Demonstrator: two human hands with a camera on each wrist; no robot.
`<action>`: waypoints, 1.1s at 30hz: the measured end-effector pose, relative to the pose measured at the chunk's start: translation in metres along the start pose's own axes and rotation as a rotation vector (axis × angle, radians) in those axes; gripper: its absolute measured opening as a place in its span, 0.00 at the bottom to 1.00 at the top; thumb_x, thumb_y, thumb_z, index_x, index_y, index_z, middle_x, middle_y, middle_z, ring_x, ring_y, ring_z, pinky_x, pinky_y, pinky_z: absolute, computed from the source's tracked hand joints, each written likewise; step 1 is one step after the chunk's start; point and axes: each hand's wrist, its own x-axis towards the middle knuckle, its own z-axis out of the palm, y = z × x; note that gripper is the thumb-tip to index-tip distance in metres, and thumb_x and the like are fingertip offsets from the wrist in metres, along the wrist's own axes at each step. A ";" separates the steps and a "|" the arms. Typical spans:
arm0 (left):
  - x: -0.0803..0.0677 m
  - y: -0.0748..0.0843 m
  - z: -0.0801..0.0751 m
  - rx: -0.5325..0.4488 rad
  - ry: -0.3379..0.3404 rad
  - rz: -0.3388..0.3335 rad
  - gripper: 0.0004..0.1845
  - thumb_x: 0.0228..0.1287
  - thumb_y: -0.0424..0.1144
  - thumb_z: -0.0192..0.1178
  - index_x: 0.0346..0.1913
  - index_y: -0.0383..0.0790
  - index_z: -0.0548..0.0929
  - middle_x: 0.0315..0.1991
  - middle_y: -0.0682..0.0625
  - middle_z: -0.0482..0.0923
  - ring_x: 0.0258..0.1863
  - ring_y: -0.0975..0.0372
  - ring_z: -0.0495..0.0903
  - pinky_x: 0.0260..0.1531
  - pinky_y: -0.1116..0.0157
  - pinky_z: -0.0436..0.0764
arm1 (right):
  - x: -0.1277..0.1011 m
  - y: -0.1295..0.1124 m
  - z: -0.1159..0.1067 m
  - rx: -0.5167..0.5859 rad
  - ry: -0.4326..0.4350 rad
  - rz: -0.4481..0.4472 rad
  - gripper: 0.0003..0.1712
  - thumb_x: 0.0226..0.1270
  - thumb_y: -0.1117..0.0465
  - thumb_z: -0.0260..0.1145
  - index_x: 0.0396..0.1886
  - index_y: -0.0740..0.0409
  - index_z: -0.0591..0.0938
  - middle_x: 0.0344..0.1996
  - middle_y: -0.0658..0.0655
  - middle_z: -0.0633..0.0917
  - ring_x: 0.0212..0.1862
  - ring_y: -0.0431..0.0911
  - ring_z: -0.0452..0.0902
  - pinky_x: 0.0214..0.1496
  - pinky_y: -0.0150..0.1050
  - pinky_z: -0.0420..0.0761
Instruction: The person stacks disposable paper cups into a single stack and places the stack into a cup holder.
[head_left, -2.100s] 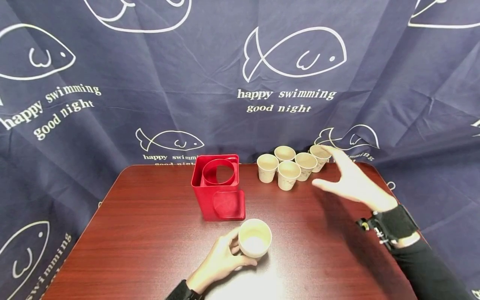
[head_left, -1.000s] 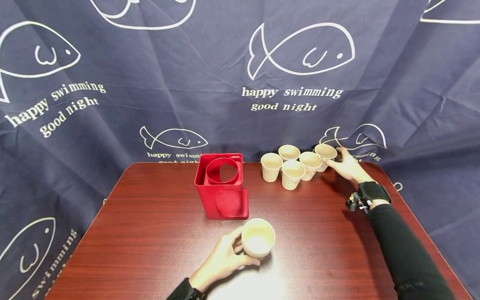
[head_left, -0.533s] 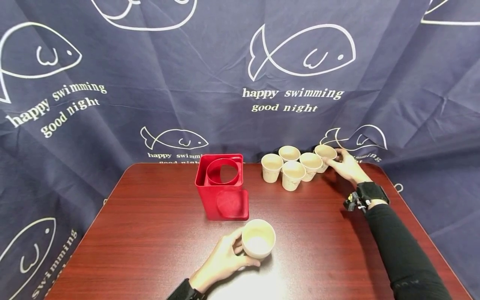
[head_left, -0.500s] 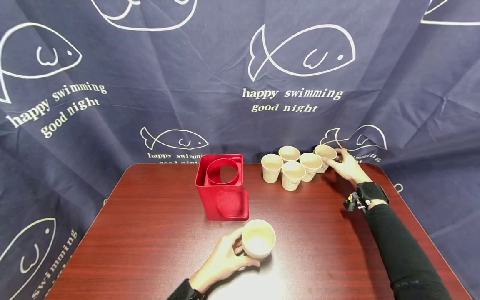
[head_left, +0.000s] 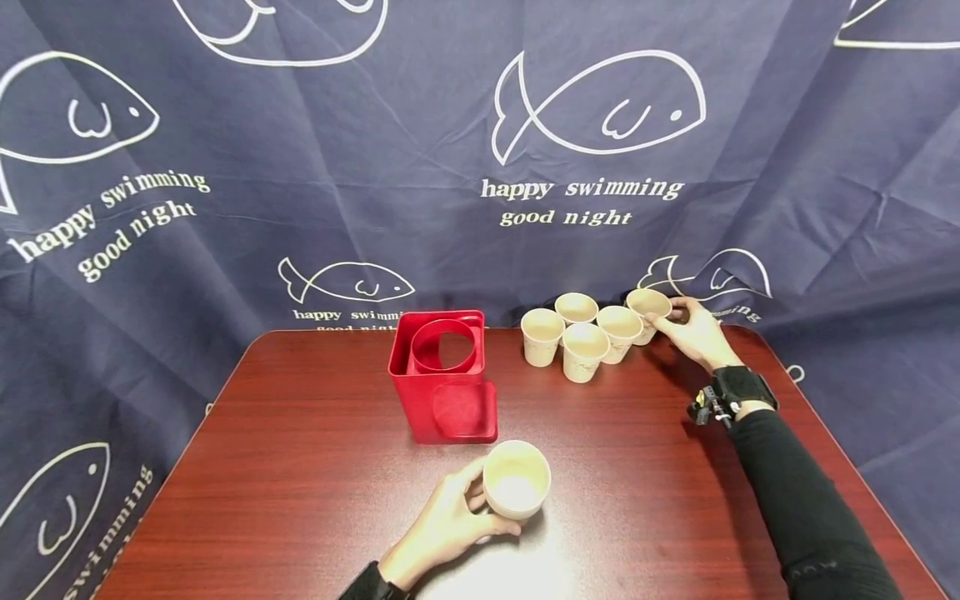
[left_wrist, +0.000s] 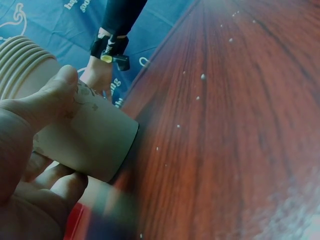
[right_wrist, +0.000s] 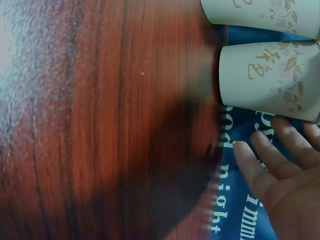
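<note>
In the head view, my left hand [head_left: 452,515] holds a stack of nested paper cups [head_left: 516,480] near the front middle of the table. Several stacked rims [left_wrist: 22,65] show in the left wrist view, with the thumb on one side of the cup wall and fingers curled beneath. At the back right, my right hand [head_left: 693,333] has its thumb and index finger on either side of the rightmost paper cup [head_left: 648,305], its other fingers extended. That cup [right_wrist: 267,80] stands upright, its printed leaf pattern visible in the right wrist view.
Several more paper cups stand close together left of the right hand, the nearest cup [head_left: 584,350] in front. A red square holder [head_left: 420,408] with a round ring inside stands at the table's back middle. A blue fish-print curtain [head_left: 450,167] hangs behind the table [head_left: 300,467].
My right hand has moved from above the table, thumb and fingers spread apart, onto the rightmost paper cup and stayed there. The left hand keeps its hold on the cup stack.
</note>
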 end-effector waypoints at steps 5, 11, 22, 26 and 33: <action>0.000 0.000 0.000 -0.006 0.001 -0.004 0.44 0.51 0.32 0.80 0.71 0.34 0.71 0.64 0.37 0.79 0.61 0.62 0.81 0.61 0.70 0.80 | 0.003 -0.001 0.002 -0.003 -0.019 -0.016 0.49 0.71 0.40 0.65 0.74 0.71 0.61 0.60 0.76 0.78 0.62 0.65 0.73 0.63 0.54 0.72; 0.000 0.000 0.000 -0.012 0.009 -0.018 0.44 0.50 0.30 0.80 0.71 0.36 0.71 0.64 0.39 0.80 0.61 0.61 0.81 0.60 0.70 0.81 | 0.005 -0.003 0.003 -0.036 -0.034 -0.034 0.47 0.71 0.40 0.65 0.74 0.71 0.64 0.61 0.76 0.78 0.64 0.66 0.74 0.67 0.58 0.72; 0.000 0.001 -0.001 0.027 0.014 -0.005 0.43 0.49 0.31 0.81 0.70 0.37 0.73 0.64 0.40 0.80 0.61 0.62 0.81 0.61 0.70 0.80 | -0.002 0.000 0.000 -0.096 0.069 -0.059 0.43 0.67 0.36 0.67 0.65 0.68 0.74 0.55 0.73 0.84 0.58 0.65 0.80 0.61 0.57 0.77; 0.000 0.001 -0.001 0.046 0.024 0.003 0.43 0.48 0.30 0.81 0.70 0.37 0.73 0.64 0.41 0.80 0.61 0.61 0.82 0.61 0.70 0.81 | -0.008 -0.001 -0.002 -0.082 0.086 -0.086 0.40 0.68 0.38 0.68 0.63 0.68 0.76 0.54 0.72 0.84 0.56 0.63 0.82 0.55 0.44 0.78; 0.000 0.002 0.000 0.054 0.024 0.008 0.43 0.49 0.30 0.81 0.70 0.38 0.73 0.64 0.43 0.80 0.61 0.61 0.82 0.61 0.70 0.81 | -0.028 0.001 -0.011 -0.108 0.091 -0.069 0.41 0.68 0.38 0.68 0.65 0.68 0.75 0.51 0.71 0.86 0.51 0.61 0.84 0.46 0.30 0.76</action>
